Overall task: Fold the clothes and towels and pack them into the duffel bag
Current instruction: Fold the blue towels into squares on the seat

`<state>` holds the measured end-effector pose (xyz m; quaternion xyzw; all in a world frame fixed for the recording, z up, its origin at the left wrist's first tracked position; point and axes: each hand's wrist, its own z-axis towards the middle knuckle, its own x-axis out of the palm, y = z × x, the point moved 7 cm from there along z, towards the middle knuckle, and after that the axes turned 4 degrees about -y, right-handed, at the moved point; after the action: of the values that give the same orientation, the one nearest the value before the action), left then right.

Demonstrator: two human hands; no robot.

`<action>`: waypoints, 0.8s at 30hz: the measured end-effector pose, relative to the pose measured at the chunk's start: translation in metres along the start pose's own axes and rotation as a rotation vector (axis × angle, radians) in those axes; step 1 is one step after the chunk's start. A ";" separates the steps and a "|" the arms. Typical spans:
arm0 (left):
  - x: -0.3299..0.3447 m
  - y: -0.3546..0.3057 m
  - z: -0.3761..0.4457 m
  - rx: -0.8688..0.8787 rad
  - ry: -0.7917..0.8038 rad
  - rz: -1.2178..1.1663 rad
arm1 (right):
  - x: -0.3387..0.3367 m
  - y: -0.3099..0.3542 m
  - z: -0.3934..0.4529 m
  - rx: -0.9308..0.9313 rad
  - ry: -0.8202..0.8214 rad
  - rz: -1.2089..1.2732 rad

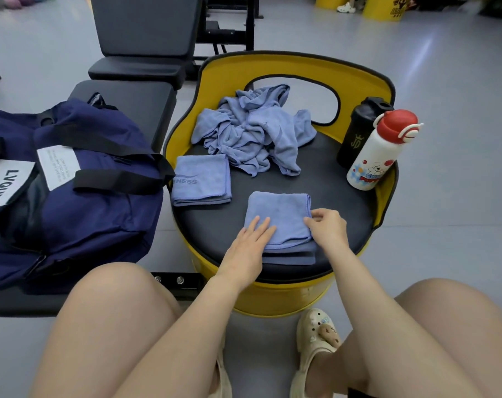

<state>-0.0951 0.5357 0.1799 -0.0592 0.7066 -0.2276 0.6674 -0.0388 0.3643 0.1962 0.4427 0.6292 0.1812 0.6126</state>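
A folded blue towel (281,216) lies on the black seat (330,196) of a yellow barrel stool, at its near edge. My left hand (251,245) rests flat on the towel's near left corner, fingers straight. My right hand (327,228) pinches the towel's right edge with curled fingertips. A second folded blue towel (201,179) printed with lettering lies to the left. Behind them sits a crumpled heap of blue towels (252,130). The navy duffel bag (71,185) lies on a black bench at the left, unzipped in part.
A black shaker bottle (359,130) and a white bottle with a red cap (379,150) stand at the stool's right rim. The yellow backrest (287,67) curves behind the heap. A black weight bench (146,38) stands beyond. My knees and clogs are below.
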 end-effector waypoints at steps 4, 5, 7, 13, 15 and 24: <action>0.008 0.002 0.001 -0.002 0.016 0.003 | -0.006 -0.008 0.000 0.010 -0.022 -0.031; 0.010 0.003 0.002 -0.004 0.029 -0.003 | -0.005 -0.010 -0.001 0.006 -0.025 -0.046; 0.012 0.003 0.002 -0.008 0.052 -0.008 | -0.001 -0.013 -0.003 -0.013 -0.022 -0.098; -0.007 -0.005 0.000 0.040 -0.066 -0.070 | 0.001 0.007 -0.010 -0.309 -0.147 -0.477; -0.014 -0.005 0.010 0.014 -0.151 -0.051 | 0.012 0.021 -0.016 -0.498 -0.132 -0.474; 0.014 0.018 0.042 -0.105 -0.010 0.191 | 0.070 -0.008 -0.023 -0.541 0.141 -0.681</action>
<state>-0.0520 0.5359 0.1598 -0.0277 0.7168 -0.1253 0.6854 -0.0528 0.4217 0.1513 0.0202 0.7093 0.1573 0.6868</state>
